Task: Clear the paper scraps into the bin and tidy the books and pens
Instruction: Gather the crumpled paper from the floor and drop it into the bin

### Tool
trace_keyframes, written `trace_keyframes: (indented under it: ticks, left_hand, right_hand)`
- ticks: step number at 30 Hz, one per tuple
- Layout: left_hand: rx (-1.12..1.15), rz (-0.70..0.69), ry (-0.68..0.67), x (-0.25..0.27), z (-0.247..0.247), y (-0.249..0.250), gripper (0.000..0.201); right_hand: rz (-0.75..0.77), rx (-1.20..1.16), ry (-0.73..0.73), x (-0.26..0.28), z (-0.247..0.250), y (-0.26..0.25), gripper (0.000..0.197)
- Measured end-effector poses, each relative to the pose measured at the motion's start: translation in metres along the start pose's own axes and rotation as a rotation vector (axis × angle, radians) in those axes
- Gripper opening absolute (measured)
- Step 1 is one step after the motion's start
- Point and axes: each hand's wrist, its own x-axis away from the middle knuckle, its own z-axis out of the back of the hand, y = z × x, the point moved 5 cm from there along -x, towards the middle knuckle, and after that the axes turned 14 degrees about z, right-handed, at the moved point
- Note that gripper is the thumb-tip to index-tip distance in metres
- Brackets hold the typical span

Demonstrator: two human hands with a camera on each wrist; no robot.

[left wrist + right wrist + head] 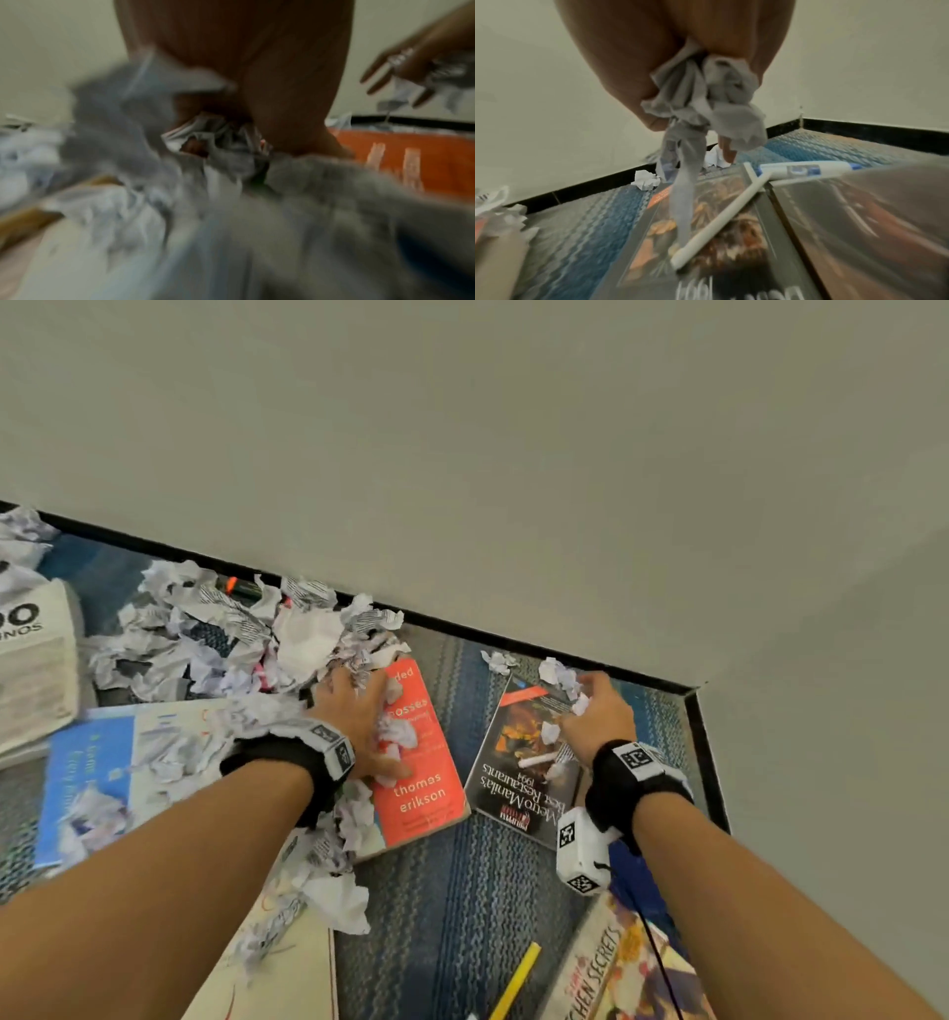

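A: Gathering is the step in hand. The right hand [598, 716] is closed around a wad of paper scraps [706, 99], one strip trailing down onto the dark restaurant-guide book [524, 762]. The left hand [359, 716] lies palm-down, fingers spread, on scraps over the orange book [426, 788]; whether its fingers curl round any cannot be told, since the left-wrist view is blurred.

B: Where is the rest of the paper?

A: A large heap of scraps [221, 634] lies on the blue-striped rug [452, 891] along the wall's black skirting [513, 642], spilling over the light-blue book [92, 773]. Loose balls [498, 660] sit near the skirting, just beyond the dark book.

B: And the pens?

A: A white pen [718, 221] rests on the dark book's cover, a second white pen with a blue tip [808, 168] lies just beyond it, and a yellow pen [516, 978] lies on the rug nearer the person.

B: The next move?

A: Judged from this, carrying the handfuls to the bin, which is not in view. The trailing strip may drop, so a tighter fist is advisable. Books and pens remain untidied.
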Motion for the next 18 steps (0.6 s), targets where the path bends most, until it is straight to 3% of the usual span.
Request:
trace_keyframes:
  ticks: [6, 9, 14, 18]
  left_hand:
    - [-0.006, -0.059, 0.102, -0.025, -0.016, 0.003, 0.082]
    - [0.025, -0.065, 0.090, -0.030, -0.014, 0.006, 0.065]
    - [-0.020, -0.096, 0.115, -0.023, 0.000, 0.013, 0.052]
    - [-0.016, -0.107, 0.127, -0.021, 0.003, 0.012, 0.054]
  right_hand:
    - [0.071, 0.176, -0.150, -0.066, -0.045, 0.007, 0.070]
    - [0.129, 0.203, -0.167, -0.081, -0.068, 0.014, 0.064]
    - [0.309, 0.346, -0.126, -0.087, -0.061, -0.001, 0.045]
    - [0.430, 0.390, -0.073, -0.090, -0.054, -0.030, 0.039]
